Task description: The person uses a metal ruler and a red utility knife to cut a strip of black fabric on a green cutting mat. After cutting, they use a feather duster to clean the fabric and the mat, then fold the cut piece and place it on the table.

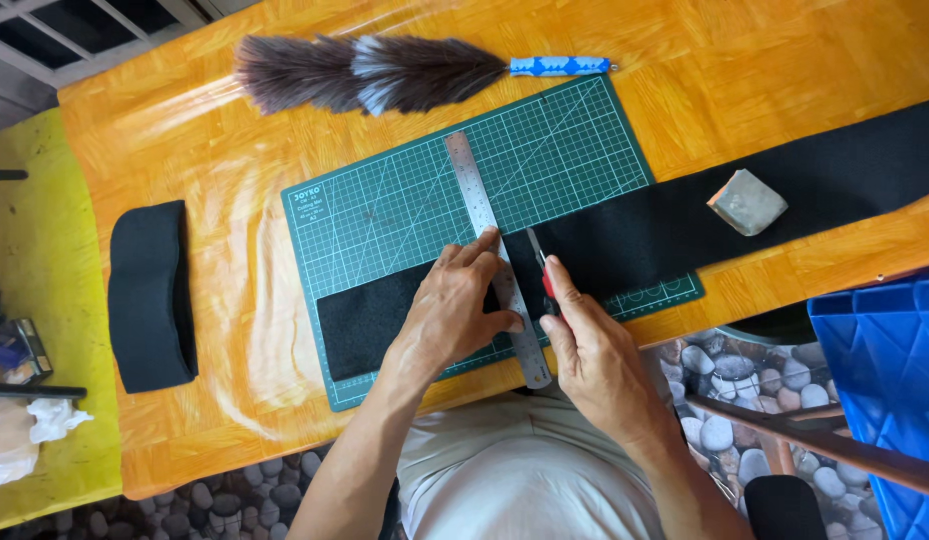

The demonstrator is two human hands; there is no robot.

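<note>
A long black fabric strip (685, 220) lies across a green cutting mat (545, 160) on the orange table. A steel ruler (473, 185) crosses the strip from far to near. My left hand (455, 305) presses flat on the ruler and the fabric left of it. My right hand (595, 350) grips a red-handled utility knife (541, 262), its blade at the ruler's right edge on the strip's far edge.
A grey stone block (747, 201) weighs down the strip at right. A feather duster (385, 72) with a blue handle lies beyond the mat. A stack of black fabric pieces (150, 295) sits at left. A blue plastic crate (885, 370) stands at lower right.
</note>
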